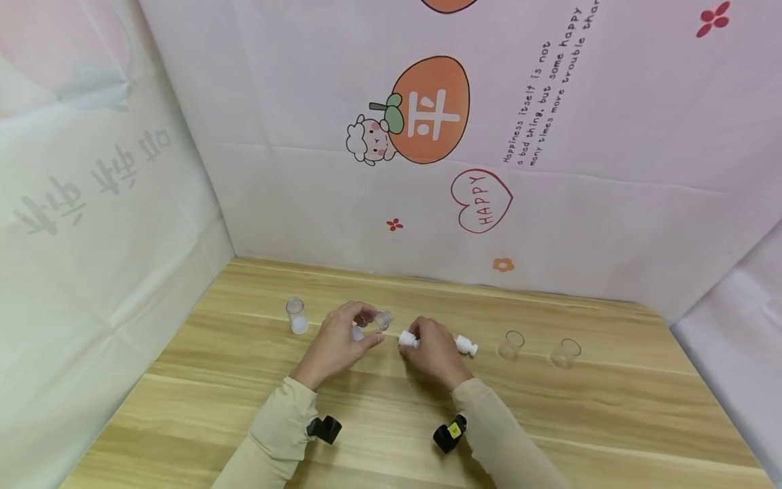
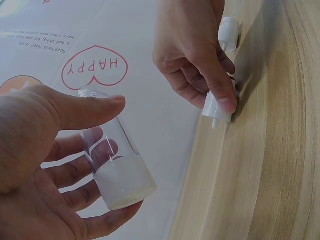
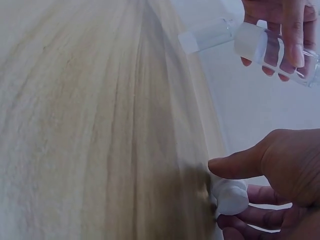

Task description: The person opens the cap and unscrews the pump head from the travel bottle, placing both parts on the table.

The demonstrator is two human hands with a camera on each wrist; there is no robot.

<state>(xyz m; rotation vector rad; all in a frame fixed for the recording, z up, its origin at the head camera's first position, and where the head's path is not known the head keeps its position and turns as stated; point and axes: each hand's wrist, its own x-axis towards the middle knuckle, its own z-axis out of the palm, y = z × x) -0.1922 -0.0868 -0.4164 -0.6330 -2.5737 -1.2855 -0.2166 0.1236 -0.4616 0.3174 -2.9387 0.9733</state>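
Note:
My left hand (image 1: pixel 339 343) holds a small clear bottle (image 2: pixel 125 175) with a whitish lower part. In the left wrist view the bottle tilts, its thumb lying along the upper side and the fingers behind. The bottle's open neck (image 1: pixel 383 320) points toward the right hand. My right hand (image 1: pixel 432 350) pinches a white pump top (image 1: pixel 408 339) close to the tabletop; a short nozzle or stem end shows on it in the left wrist view. The bottle and this pump top are apart. A second white pump top (image 1: pixel 467 345) lies just right of the right hand.
Another clear bottle (image 1: pixel 297 316) with a whitish base stands left of the left hand. Two clear cups or caps (image 1: pixel 510 346) stand on the right of the wooden table (image 1: pixel 379 421). A printed cloth (image 1: pixel 318 197) hangs behind and at both sides.

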